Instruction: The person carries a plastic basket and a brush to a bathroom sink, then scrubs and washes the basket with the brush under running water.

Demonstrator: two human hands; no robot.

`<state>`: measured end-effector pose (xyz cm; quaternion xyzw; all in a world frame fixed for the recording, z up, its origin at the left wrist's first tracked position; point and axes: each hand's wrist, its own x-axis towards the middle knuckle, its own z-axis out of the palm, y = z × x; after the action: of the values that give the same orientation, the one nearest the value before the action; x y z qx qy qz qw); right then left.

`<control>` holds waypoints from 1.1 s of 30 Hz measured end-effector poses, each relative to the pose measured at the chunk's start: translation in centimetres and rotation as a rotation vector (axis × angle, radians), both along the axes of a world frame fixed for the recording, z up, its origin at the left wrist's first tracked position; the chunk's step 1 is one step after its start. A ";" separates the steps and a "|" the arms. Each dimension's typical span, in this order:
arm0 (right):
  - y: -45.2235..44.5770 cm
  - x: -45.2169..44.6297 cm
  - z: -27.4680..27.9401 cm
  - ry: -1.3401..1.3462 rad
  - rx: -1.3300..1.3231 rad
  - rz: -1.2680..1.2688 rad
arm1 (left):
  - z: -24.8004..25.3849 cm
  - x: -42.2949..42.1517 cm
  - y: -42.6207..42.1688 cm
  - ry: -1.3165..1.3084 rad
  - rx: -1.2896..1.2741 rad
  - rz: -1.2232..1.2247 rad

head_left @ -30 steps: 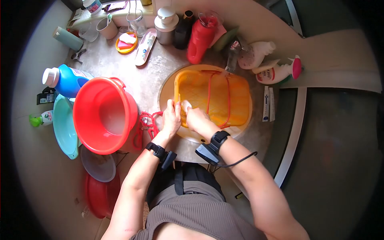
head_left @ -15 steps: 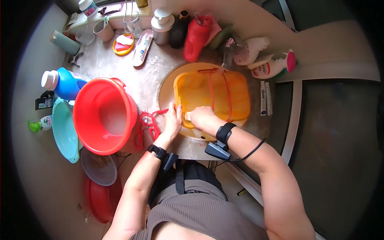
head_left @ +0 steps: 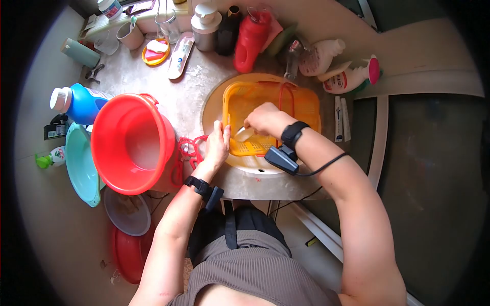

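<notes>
An orange plastic basket [head_left: 306,115] with a red handle [head_left: 287,92] lies in the round tan sink [head_left: 212,109]. My left hand [head_left: 217,145] grips the basket's near left rim, its thumb and fingers on either side of the wall. Over the inside of the basket, my right hand [head_left: 266,120] is closed on a small pale oval object [head_left: 244,134]. One end of that object points at the basket's left wall; the rest is covered by my fingers, and its exact kind cannot be made out. Red straps or cords [head_left: 188,148] lie beside my left hand.
Left of the sink stands a red bucket [head_left: 166,132], with a teal basin [head_left: 79,158] and a blue bottle [head_left: 84,104] beyond it. Several bottles, among them a red jug [head_left: 251,43], line the back wall. Toothpaste tubes [head_left: 339,120] lie at right.
My right hand has moved up and away from the basket's near left corner, bringing the pale object with it. The left hand still grips the rim. The red handle has shifted.
</notes>
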<state>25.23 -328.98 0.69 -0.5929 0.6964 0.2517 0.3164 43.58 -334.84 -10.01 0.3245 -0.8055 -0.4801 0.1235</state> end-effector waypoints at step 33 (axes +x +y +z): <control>1.5 -1.2 -4.8 -0.002 -0.362 0.012 | -0.9 -0.3 1.2 -0.080 -0.233 0.068</control>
<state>24.07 -327.50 -4.10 -0.6445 0.7265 0.1233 0.2038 43.33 -333.61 -10.96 0.3540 -0.8487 -0.3655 0.1445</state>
